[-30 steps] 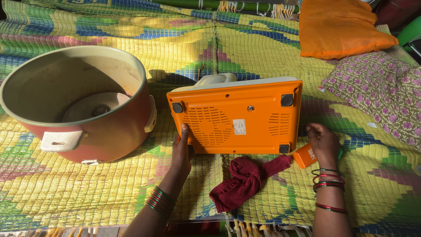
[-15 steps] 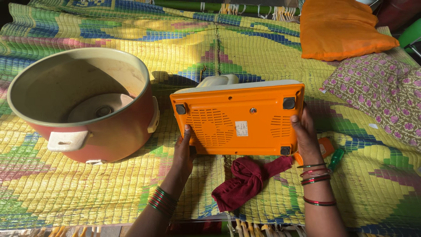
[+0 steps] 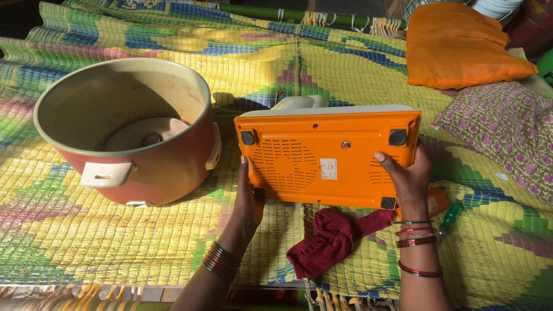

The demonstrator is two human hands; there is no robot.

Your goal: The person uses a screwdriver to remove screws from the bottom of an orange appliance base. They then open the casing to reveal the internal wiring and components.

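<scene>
An orange box-shaped appliance (image 3: 322, 155) stands on its edge on the woven mat, its vented underside with black rubber feet facing me. My left hand (image 3: 249, 198) grips its lower left side. My right hand (image 3: 408, 175) holds its lower right side, thumb on the underside. A dark red cloth (image 3: 331, 239) lies on the mat just below the appliance, between my forearms.
A round reddish cooker body (image 3: 129, 129), open and lidless, sits to the left. A green-handled screwdriver (image 3: 449, 219) and a small orange object (image 3: 438, 201) lie by my right wrist. An orange cushion (image 3: 461, 46) and a floral pillow (image 3: 507, 132) lie at the right.
My right hand left the small orange object on the mat and took hold of the appliance's right side. The appliance now stands a little more upright and to the right.
</scene>
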